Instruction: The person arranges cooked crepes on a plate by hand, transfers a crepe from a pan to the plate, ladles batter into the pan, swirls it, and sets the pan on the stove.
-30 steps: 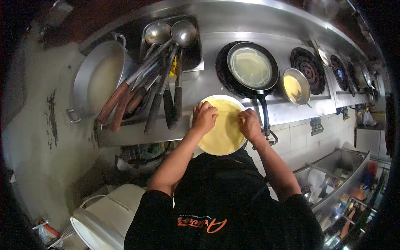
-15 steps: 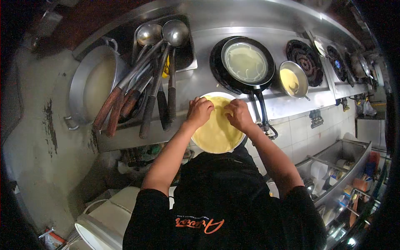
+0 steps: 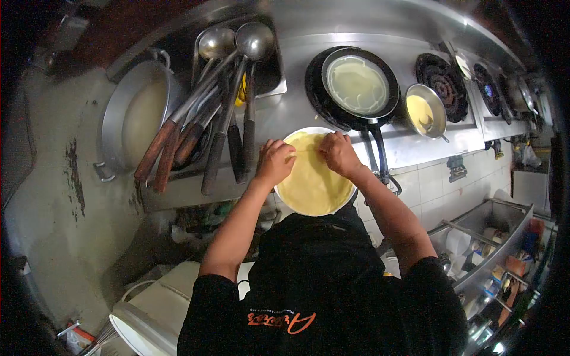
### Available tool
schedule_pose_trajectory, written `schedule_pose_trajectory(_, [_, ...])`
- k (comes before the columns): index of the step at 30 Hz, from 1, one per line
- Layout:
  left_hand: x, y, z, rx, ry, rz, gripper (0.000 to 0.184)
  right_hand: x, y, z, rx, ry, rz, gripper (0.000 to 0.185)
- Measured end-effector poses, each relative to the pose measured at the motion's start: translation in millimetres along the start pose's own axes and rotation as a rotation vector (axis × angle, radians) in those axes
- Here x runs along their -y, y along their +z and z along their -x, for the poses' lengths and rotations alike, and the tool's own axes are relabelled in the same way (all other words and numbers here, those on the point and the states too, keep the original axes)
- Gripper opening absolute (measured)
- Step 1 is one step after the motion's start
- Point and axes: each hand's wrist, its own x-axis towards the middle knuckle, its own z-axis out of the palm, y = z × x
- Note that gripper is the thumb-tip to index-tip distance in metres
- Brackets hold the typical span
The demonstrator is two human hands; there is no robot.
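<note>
A white plate [image 3: 320, 129] at the front edge of the stove counter holds thin yellow crepes [image 3: 314, 187], lying flat. Over its left far side, my left hand [image 3: 276, 161] has thumb and fingers closed on the edge of a crepe. Across from it, my right hand [image 3: 340, 153] pinches the crepe near the far right rim. The fingertips of both hands are partly hidden. Beyond the plate, a black frying pan [image 3: 389, 76] sits on a burner with a pale, thin layer of batter [image 3: 358, 86] in it.
To the right of the pan is a metal bowl [image 3: 436, 104] of yellow batter, beside another burner [image 3: 442, 86]. Long-handled ladles [image 3: 255, 43] rest across a metal tray [image 3: 276, 83] on the left, next to a large pot [image 3: 110, 127]. A steel rack [image 3: 493, 231] stands lower right.
My left hand has shifted left toward the plate's rim, and my right hand has moved slightly farther away from my body. The view has drifted a little, moving the stove items rightward.
</note>
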Motion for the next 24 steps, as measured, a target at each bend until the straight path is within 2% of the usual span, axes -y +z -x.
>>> schedule_pose_trajectory(3, [-7,4,2,0.038,0.023,0.001,0.018,-4,-1,-5,0.024,-0.040,-0.007,0.018])
schedule_pose_trajectory(8, [-8,7,5,-0.022,0.020,-0.049,0.016,0,-19,-6,0.109,-0.029,-0.023,0.019])
schedule_pose_trajectory(11, [1,-6,9,-0.050,0.018,-0.063,0.020,-13,-21,2,0.033,0.041,-0.050,0.018])
schedule_pose_trajectory(14, [4,-18,8,-0.030,0.024,-0.038,0.018,-16,-34,8,0.076,0.112,-0.061,0.019])
schedule_pose_trajectory(24, [4,-14,-4,0.058,0.055,-0.084,0.006,-1,-26,14,-0.046,0.090,-0.068,0.019])
